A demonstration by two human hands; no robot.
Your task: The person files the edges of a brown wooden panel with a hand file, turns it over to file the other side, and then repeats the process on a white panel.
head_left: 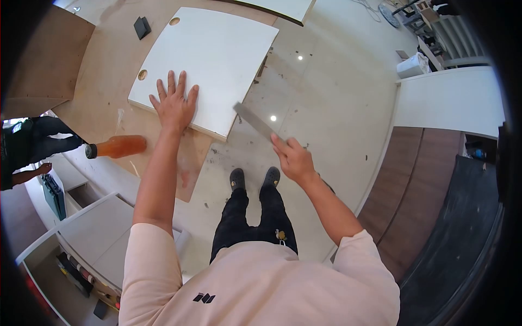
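Observation:
A white panel (217, 60) with two round holes near its left edge lies on a brown board (103, 92). My left hand (176, 106) rests flat on the panel near its lower edge, fingers spread, holding nothing. In my right hand (295, 158) is a flat grey file (253, 119), gripped at its near end. The file points up and left, its far tip close to the panel's lower right edge. Whether the tip touches the edge cannot be made out.
An orange bottle (126, 146) lies on the brown board, left of my left forearm. A small black object (142, 27) sits behind it. Another person (38, 144) stands at far left. Open drawers (95, 233) are lower left; brown panels (408, 190) lie right.

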